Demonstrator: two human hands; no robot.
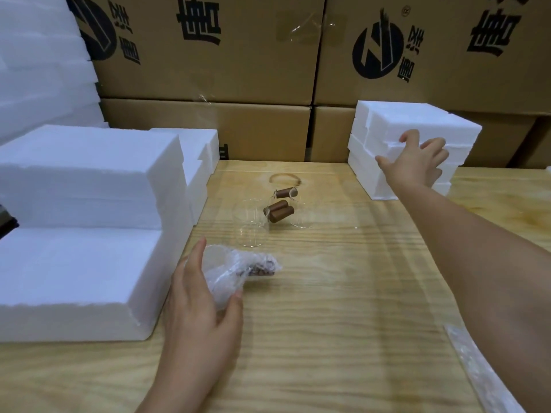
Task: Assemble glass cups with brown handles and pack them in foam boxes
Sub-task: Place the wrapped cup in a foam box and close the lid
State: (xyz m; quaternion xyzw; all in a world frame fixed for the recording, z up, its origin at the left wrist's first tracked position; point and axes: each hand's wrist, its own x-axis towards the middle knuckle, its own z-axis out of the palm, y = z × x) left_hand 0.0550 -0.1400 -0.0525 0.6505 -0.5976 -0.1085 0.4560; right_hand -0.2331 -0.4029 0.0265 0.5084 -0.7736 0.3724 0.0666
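Note:
Three clear glass cups with brown handles [278,208] stand together at the middle of the wooden table [328,293]. My left hand [199,302] holds a bubble-wrapped cup [238,268] near the table's left, a brown handle showing through the wrap. My right hand [417,159] reaches far right and grips the front of a stack of white foam boxes [417,120], fingers curled over the edge of one box.
Large white foam blocks [83,234] fill the left side of the table. Brown cardboard cartons [208,70] form a wall behind. A strip of clear plastic wrap [483,377] lies at the lower right edge.

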